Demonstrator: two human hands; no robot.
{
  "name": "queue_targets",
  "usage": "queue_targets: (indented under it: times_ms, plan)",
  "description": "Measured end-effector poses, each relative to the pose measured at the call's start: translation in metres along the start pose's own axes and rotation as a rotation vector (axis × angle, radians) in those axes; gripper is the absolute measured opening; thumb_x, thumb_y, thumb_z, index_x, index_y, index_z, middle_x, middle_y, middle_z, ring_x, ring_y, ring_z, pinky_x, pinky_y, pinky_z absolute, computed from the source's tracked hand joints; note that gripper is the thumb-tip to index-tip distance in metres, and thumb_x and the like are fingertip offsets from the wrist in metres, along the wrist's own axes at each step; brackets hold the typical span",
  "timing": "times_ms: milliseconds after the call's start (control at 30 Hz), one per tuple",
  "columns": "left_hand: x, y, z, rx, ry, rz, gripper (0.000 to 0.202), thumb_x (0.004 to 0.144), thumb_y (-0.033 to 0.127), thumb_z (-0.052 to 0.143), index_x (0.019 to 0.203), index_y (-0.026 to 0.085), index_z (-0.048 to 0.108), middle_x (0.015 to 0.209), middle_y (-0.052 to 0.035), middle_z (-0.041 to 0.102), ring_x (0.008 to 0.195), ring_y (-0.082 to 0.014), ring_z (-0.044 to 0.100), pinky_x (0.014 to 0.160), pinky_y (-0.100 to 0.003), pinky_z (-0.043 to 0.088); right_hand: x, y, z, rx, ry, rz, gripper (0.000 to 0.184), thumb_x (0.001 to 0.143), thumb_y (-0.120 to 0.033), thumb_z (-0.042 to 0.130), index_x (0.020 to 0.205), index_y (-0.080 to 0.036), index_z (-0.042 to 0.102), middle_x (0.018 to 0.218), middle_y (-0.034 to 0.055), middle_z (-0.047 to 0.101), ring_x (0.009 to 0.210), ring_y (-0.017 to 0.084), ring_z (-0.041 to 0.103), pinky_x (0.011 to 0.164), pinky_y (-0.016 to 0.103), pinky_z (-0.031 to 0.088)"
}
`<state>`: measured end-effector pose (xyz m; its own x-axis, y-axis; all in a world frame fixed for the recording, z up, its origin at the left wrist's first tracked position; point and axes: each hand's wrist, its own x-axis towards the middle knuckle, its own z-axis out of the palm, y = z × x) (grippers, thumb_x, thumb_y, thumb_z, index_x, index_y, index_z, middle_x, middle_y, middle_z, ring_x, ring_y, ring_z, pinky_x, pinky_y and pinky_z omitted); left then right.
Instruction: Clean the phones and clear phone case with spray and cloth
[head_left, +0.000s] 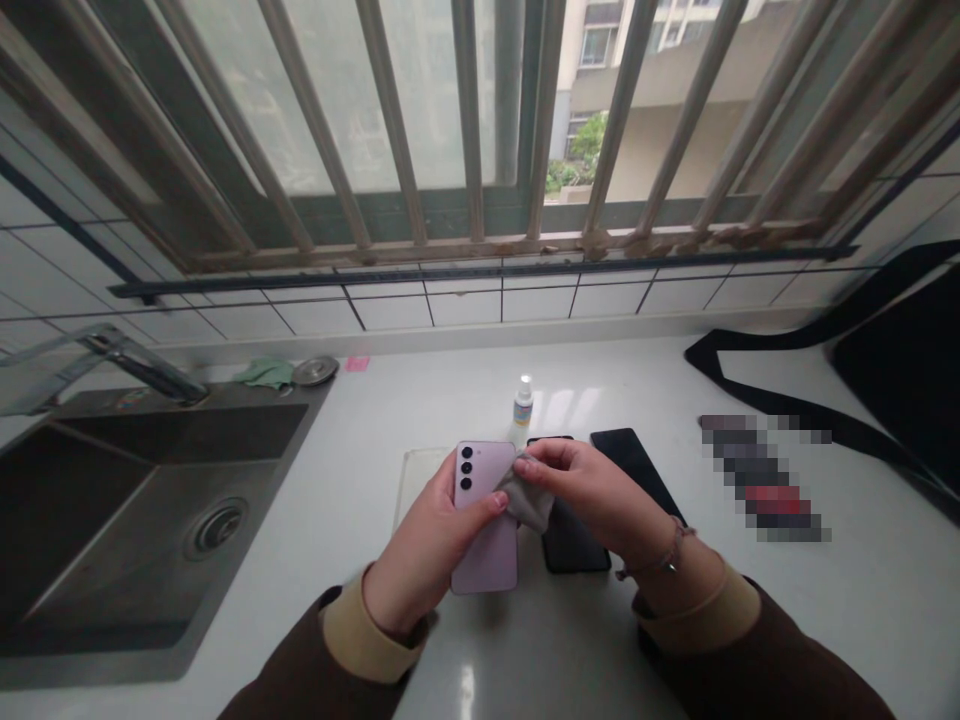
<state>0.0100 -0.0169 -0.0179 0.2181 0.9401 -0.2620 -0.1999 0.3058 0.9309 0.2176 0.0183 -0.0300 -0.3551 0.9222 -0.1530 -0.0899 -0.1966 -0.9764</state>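
Observation:
My left hand (439,525) grips a pale pink smartphone (484,560) by its left edge, thumb across the back. The phone's back faces me, with its camera lenses at the upper left. In my right hand (581,485) a grey cloth (531,503) is pinched between thumb and fingers, lying against the phone's right edge. Beneath that hand a dark phone (577,545) lies on the counter, partly hidden. To its right is another flat black phone-like object (637,465), partly covered by my wrist. A small white-capped bottle (523,402) stands just beyond the pink phone.
A clear, flat case-like piece (416,475) lies behind my left hand on the white counter (360,480). On the left are a metal sink (202,620), faucet (154,370), green cloth (266,374) and drain strainer (315,371). A black strap (772,395) lies at right; window bars rise behind.

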Motion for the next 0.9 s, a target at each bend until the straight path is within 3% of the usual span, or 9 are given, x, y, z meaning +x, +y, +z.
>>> queue_targets:
  times_ms: [133, 233, 367, 467, 533, 633, 733, 800, 900]
  plan:
    - [-0.001, 0.0, 0.002, -0.041, 0.028, -0.043, 0.053, 0.084, 0.027, 0.091, 0.131, 0.023, 0.065, 0.115, -0.009, 0.078, 0.096, -0.0225, 0.074, 0.085, -0.033, 0.057, 0.001, -0.001, 0.0, -0.069, 0.102, -0.051, 0.035, 0.087, -0.054, 0.086, 0.091, -0.02, 0.078, 0.086, 0.0033, 0.076, 0.078, 0.018, 0.066, 0.074, 0.033, 0.053]
    - [-0.001, 0.006, 0.007, -0.243, 0.038, -0.145, 0.044, 0.092, 0.039, 0.082, 0.129, 0.021, 0.065, 0.111, -0.0109, 0.079, 0.089, -0.0247, 0.074, 0.085, -0.041, 0.061, -0.001, -0.005, 0.0, -0.033, 0.143, -0.144, 0.035, 0.094, -0.055, 0.079, 0.095, -0.02, 0.074, 0.089, 0.0037, 0.075, 0.083, 0.019, 0.068, 0.079, 0.034, 0.055]
    - [0.001, 0.015, 0.012, -0.488, 0.061, -0.176, 0.043, 0.108, 0.048, 0.05, 0.114, 0.012, 0.074, 0.1, -0.0142, 0.079, 0.089, -0.026, 0.074, 0.088, -0.041, 0.062, -0.009, -0.01, 0.003, 0.094, -0.088, -0.144, 0.033, 0.097, -0.054, 0.077, 0.099, -0.021, 0.074, 0.099, 0.0056, 0.076, 0.084, 0.019, 0.068, 0.081, 0.036, 0.058]
    - [0.003, 0.016, 0.012, -0.498, 0.123, -0.158, 0.044, 0.11, 0.043, 0.047, 0.105, 0.011, 0.077, 0.096, -0.0124, 0.079, 0.088, -0.0238, 0.074, 0.087, -0.035, 0.061, -0.014, -0.012, 0.006, 0.111, -0.291, -0.121, 0.027, 0.095, -0.048, 0.081, 0.097, -0.022, 0.075, 0.121, 0.0078, 0.075, 0.106, 0.022, 0.07, 0.096, 0.04, 0.057]
    - [0.002, 0.014, 0.01, -0.476, 0.147, -0.17, 0.044, 0.109, 0.048, 0.051, 0.105, 0.013, 0.077, 0.095, -0.0111, 0.079, 0.085, -0.0222, 0.074, 0.084, -0.033, 0.06, -0.014, -0.012, 0.008, 0.131, -0.339, -0.131, 0.024, 0.094, -0.045, 0.083, 0.093, -0.022, 0.075, 0.126, 0.0074, 0.072, 0.117, 0.023, 0.067, 0.104, 0.041, 0.054]
    - [0.0, 0.011, 0.008, -0.429, 0.172, -0.166, 0.049, 0.104, 0.059, 0.06, 0.113, 0.014, 0.076, 0.098, -0.0107, 0.078, 0.084, -0.0211, 0.073, 0.08, -0.031, 0.058, -0.011, -0.01, 0.009, 0.178, -0.304, -0.142, 0.024, 0.094, -0.043, 0.084, 0.092, -0.021, 0.075, 0.125, 0.0069, 0.069, 0.116, 0.021, 0.066, 0.101, 0.038, 0.054]
    - [-0.003, 0.012, 0.007, -0.311, 0.198, -0.092, 0.059, 0.097, 0.057, 0.074, 0.142, 0.02, 0.066, 0.105, -0.0081, 0.077, 0.087, -0.0208, 0.073, 0.082, -0.032, 0.058, -0.01, -0.009, 0.009, 0.215, -0.29, -0.128, 0.023, 0.094, -0.041, 0.085, 0.094, -0.021, 0.075, 0.132, 0.0067, 0.066, 0.112, 0.019, 0.068, 0.098, 0.035, 0.054]
    - [-0.004, 0.013, 0.006, -0.174, 0.18, -0.062, 0.078, 0.094, 0.052, 0.079, 0.162, 0.03, 0.048, 0.123, -0.0087, 0.076, 0.095, -0.0233, 0.074, 0.087, -0.036, 0.058, -0.011, -0.009, 0.009, 0.24, -0.309, -0.095, 0.024, 0.093, -0.04, 0.086, 0.093, -0.02, 0.073, 0.14, 0.0071, 0.063, 0.111, 0.018, 0.069, 0.099, 0.036, 0.055]
    - [-0.003, 0.011, 0.001, 0.075, 0.155, -0.027, 0.092, 0.093, 0.055, 0.078, 0.171, 0.035, 0.034, 0.16, -0.0126, 0.058, 0.129, -0.0325, 0.067, 0.106, -0.044, 0.054, -0.013, -0.011, 0.01, 0.264, -0.287, -0.043, 0.026, 0.093, -0.041, 0.086, 0.093, -0.02, 0.072, 0.151, 0.0079, 0.059, 0.106, 0.018, 0.071, 0.094, 0.036, 0.057]
